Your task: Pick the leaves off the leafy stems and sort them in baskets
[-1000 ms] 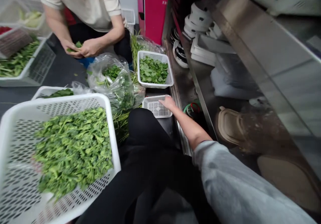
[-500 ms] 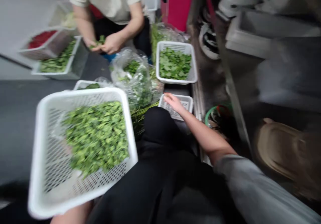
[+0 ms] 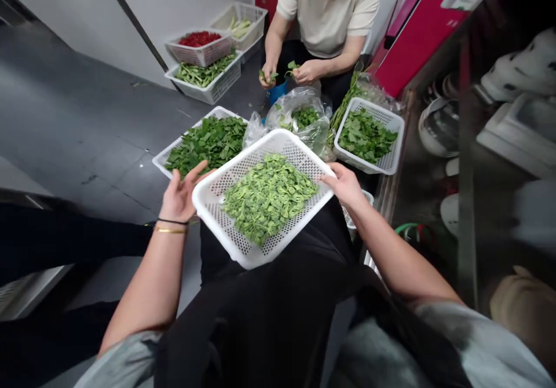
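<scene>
A white perforated plastic basket rests over my lap, tilted toward me, with small light-green leafy tips heaped in its middle. My right hand grips the basket's right corner, thumb over the rim. At the left corner my left hand has its fingers spread, some tips hidden behind the basket; whether they touch it I cannot tell. Just beyond lies another white basket full of darker leaves. An opened clear plastic bag with greens stands past the far rim.
A person opposite me holds green sprigs in both hands above a blue container. A leaf-filled basket stands at right, beside a metal-edged shelf with shoes. Stacked baskets hold red and green vegetables along the wall.
The basket of light-green tips has moved from my left to in front of me. My right hand has left the small basket and taken this one's corner; my left hand has come into view.
</scene>
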{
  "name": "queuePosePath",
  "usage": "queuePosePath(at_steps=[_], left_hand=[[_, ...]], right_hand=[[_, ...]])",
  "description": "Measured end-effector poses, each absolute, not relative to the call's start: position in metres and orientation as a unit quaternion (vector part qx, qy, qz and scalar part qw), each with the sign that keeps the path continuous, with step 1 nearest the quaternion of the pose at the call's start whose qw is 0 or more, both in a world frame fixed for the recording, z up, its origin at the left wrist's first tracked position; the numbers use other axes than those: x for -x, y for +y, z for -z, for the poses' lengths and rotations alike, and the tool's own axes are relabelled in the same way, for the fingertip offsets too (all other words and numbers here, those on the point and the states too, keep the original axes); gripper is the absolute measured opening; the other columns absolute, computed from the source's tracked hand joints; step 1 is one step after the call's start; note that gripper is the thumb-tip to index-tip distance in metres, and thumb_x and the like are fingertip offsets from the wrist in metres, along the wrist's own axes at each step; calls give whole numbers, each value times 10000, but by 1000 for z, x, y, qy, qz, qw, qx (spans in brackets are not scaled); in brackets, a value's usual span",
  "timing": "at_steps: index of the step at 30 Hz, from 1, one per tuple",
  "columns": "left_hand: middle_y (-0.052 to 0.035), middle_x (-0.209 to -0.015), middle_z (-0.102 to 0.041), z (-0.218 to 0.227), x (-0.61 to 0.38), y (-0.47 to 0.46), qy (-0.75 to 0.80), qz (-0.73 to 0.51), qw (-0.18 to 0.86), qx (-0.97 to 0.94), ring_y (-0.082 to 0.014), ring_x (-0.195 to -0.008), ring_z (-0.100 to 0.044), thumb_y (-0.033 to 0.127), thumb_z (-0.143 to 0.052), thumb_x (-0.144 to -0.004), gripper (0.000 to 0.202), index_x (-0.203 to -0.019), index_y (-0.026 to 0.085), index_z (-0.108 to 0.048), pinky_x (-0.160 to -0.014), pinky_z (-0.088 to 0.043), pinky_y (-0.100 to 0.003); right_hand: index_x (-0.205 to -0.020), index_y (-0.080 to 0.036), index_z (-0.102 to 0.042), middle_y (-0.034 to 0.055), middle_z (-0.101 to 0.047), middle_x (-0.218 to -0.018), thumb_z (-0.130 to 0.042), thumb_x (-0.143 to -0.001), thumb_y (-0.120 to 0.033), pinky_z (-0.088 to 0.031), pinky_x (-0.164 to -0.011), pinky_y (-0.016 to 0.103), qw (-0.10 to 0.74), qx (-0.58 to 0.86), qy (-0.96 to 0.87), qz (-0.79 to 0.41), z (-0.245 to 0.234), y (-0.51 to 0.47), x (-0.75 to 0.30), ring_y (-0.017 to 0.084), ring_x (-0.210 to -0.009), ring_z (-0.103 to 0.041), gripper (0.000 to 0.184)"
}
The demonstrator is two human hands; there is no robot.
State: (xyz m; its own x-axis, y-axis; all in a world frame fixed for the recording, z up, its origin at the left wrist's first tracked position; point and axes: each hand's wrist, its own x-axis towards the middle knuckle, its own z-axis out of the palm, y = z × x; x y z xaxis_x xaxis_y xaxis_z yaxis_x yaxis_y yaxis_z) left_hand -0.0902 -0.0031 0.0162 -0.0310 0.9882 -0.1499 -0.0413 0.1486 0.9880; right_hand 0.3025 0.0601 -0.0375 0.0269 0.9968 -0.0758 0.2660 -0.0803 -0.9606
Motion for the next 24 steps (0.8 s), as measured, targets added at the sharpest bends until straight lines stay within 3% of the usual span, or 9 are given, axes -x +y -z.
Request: queuePosePath(at_steps=[2,5,7,9,11,14,17,21,24], left_hand=[[-147,-1170,-716,-7,92,-15,546,-480,537,-428,-348,-1071,-673,783,-661,-732,845,-1314,172,-633,-860,-581,-471],[-81,-1086,-731,-3,91,-20,604,-462,469,-450,-259,-950,-682,447,-893,-574,805,-1288,178,-636,-814,-572,-367],[-51,-1048,-728,-7,95,-18,625,-446,431,-473,-210,-867,-667,320,-850,-600,713,-1268,172,-648,-769,-558,-326],[-42,-1052,-729,-12,103,-16,630,-417,411,-510,-203,-842,-658,284,-776,-651,621,-1252,170,-670,-748,-550,-321],[-54,-1098,-734,-15,109,-14,631,-378,387,-556,-223,-871,-666,273,-727,-677,591,-1258,176,-677,-776,-557,-345],[-101,-1200,-728,-18,108,-11,635,-319,337,-617,-271,-971,-686,299,-679,-722,593,-1302,177,-661,-908,-555,-433],[-127,-1326,-681,-25,94,-12,647,-261,212,-685,-345,-1189,-637,359,-659,-793,586,-1355,196,-640,-1073,-473,-533],[-94,-1462,-600,-45,65,-22,626,-181,42,-758,-402,-1483,-369,361,-653,-849,479,-1320,277,-681,-1211,-270,-630],[-93,-1417,-641,-53,48,-30,589,-128,46,-796,-379,-1469,-404,332,-583,-912,398,-1283,267,-711,-1203,-275,-636]], right_hand=[[-950,-164,-659,48,-691,-855,-646,-646,-410,-509,-764,363,399,620,-531,-417,40,39,-303,218,-787,-607,392],[-1007,-172,-635,70,-689,-886,-582,-716,-422,-508,-760,370,353,652,-568,-358,34,1,-296,237,-811,-612,387],[-1104,-169,-617,70,-694,-885,-558,-789,-427,-515,-739,367,292,634,-619,-360,26,-26,-295,239,-796,-627,412],[-1159,-166,-613,59,-692,-834,-567,-847,-439,-521,-689,352,199,592,-683,-380,15,-47,-299,234,-746,-638,417],[-1145,-165,-649,78,-698,-838,-584,-884,-443,-523,-663,351,136,575,-738,-327,0,-54,-307,242,-735,-652,387],[-1157,-173,-700,134,-707,-1029,-542,-964,-389,-535,-743,368,192,553,-796,-151,-28,-33,-308,257,-873,-677,330],[-1150,-213,-731,109,-702,-1090,-487,-1019,-278,-525,-814,335,215,384,-887,-139,-42,3,-281,221,-976,-664,285],[-1136,-207,-746,113,-698,-1062,-529,-997,-190,-495,-789,332,46,220,-958,-179,-25,20,-230,230,-993,-632,258],[-1166,-140,-721,148,-690,-1041,-521,-990,-158,-483,-787,349,-42,201,-967,-148,-12,-2,-214,246,-980,-625,267]])
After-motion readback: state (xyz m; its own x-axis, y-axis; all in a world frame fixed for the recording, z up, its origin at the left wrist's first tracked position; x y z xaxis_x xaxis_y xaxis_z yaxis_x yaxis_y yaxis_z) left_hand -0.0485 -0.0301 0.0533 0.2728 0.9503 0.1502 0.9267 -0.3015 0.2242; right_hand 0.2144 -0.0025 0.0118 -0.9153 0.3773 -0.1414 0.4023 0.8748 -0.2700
